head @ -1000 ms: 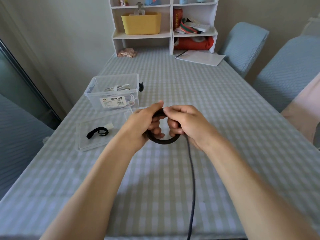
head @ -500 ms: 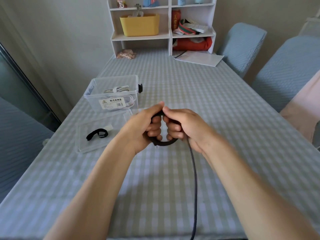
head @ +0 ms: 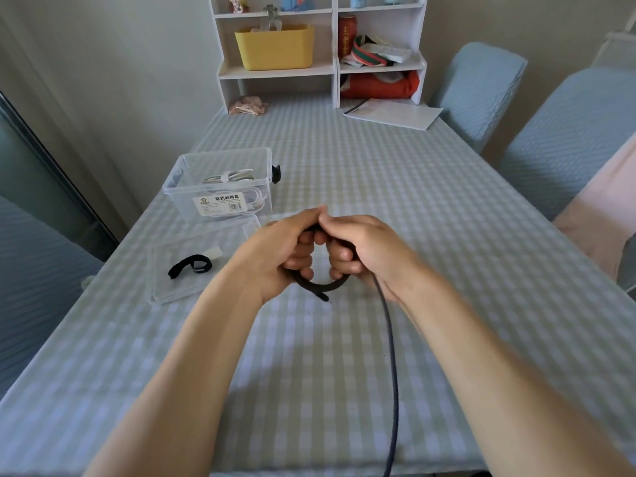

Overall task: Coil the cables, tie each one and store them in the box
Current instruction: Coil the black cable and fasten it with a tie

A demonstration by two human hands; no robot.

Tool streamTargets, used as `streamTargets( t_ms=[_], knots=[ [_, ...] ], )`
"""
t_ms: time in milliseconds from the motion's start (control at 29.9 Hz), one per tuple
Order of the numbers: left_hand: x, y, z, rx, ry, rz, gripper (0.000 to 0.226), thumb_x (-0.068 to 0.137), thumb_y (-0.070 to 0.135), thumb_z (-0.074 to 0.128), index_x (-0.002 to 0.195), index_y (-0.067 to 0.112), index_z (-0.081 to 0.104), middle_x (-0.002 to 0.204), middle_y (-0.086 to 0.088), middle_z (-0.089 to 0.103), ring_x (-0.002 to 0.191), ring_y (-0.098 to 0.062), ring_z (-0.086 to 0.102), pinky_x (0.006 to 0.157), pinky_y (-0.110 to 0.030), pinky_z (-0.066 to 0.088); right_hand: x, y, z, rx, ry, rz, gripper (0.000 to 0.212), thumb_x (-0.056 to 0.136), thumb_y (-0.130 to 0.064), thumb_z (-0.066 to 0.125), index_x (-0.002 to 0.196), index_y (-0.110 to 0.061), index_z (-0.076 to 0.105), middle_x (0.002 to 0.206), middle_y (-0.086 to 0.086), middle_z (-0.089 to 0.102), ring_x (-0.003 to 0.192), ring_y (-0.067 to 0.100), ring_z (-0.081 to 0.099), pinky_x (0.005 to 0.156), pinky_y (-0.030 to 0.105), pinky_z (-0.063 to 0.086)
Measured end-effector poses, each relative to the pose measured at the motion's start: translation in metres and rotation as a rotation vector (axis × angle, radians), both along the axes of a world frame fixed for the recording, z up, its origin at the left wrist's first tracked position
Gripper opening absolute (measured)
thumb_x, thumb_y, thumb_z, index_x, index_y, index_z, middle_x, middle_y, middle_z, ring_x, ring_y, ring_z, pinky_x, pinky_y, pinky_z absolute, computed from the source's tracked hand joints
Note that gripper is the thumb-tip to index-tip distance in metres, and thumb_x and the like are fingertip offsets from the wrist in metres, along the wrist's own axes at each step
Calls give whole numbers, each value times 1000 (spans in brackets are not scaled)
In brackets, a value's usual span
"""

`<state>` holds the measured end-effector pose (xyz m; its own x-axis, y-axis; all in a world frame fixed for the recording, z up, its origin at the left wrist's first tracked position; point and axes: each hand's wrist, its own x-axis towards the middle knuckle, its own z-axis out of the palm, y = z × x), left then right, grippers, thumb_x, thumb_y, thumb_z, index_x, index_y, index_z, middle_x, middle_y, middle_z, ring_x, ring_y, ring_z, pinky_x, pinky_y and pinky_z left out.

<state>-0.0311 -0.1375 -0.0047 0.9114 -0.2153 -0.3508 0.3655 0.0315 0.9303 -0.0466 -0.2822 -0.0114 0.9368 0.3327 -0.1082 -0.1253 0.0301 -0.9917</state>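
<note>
The table (head: 344, 373), covered in a pale checked cloth, is carrying everything. Far left, a clear box (head: 220, 187) is sitting with white cables inside; its lid (head: 192, 266) is lying just in front, with a black strap (head: 191, 266) resting on it. Above mid-table, the left hand (head: 275, 253) and right hand (head: 364, 251) are meeting thumb to thumb, fingers curled, both gripping a small loop of the black cable (head: 321, 287). The cable's short end is poking out below the loop; its long tail is running from the right hand toward the near table edge.
</note>
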Motion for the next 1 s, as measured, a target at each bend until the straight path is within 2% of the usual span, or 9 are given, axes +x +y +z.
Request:
streamTargets(
  t_ms=[100,200,301,401,468,568,634,801,1002],
  knots=[
    [6,6,2,-270,88,153,53,94,36,61,49,19,38,43,7,19,34,-6,16,32,-17,19,0,-5,0,112,8,85,11,97,-7,54,91,-3,62,67,5,58,61,18,61,69,30,54],
    [11,20,0,-377,122,247,50,93,33,61,52,19,37,43,9,19,32,-5,16,30,-16,16,3,-6,-5,-2,-20,103,19,95,1,53,109,-1,65,93,10,71,92,22,71,80,36,59],
    [13,30,-1,-297,121,254,49,93,33,62,53,19,37,43,9,19,32,-5,15,30,-16,15,1,-1,-4,-126,-15,98,20,101,-7,50,110,-3,67,95,9,72,80,20,71,66,31,58],
    [15,34,-3,-230,106,285,48,92,32,63,53,20,37,43,8,20,33,-5,15,31,-17,14,0,-2,-2,-326,-29,12,25,102,-25,52,91,-10,69,73,2,69,47,13,55,47,23,45],
    [16,33,-5,-176,62,335,45,92,30,63,57,20,38,44,8,21,34,-6,15,32,-18,14,2,-5,-3,-335,-26,-57,30,100,-30,56,80,-11,66,60,-2,58,40,10,45,42,22,37],
    [17,25,-8,-265,7,477,40,93,29,62,62,20,38,46,8,24,35,-7,16,33,-20,17,-1,-2,-3,-192,71,-60,35,98,-37,57,75,-11,62,56,-1,54,41,11,44,40,22,34],
    [16,19,-8,-407,-7,573,39,94,29,61,63,21,38,48,8,23,37,-8,17,35,-21,18,-4,4,-3,-222,91,-22,39,98,-43,56,76,-12,63,60,0,59,42,12,48,42,22,34],
    [11,6,-10,-718,21,689,45,96,32,59,60,18,35,50,6,16,39,-11,14,39,-21,19,-4,15,-10,-274,94,-23,45,94,-57,54,99,-15,69,90,-1,73,59,12,62,56,27,49],
    [6,-6,-9,-684,-5,766,41,97,36,59,66,17,39,51,5,20,43,-13,21,42,-22,31,-2,28,-19,-134,19,-181,38,102,-40,46,107,-9,68,102,4,71,78,13,66,62,27,54]
  ],
)
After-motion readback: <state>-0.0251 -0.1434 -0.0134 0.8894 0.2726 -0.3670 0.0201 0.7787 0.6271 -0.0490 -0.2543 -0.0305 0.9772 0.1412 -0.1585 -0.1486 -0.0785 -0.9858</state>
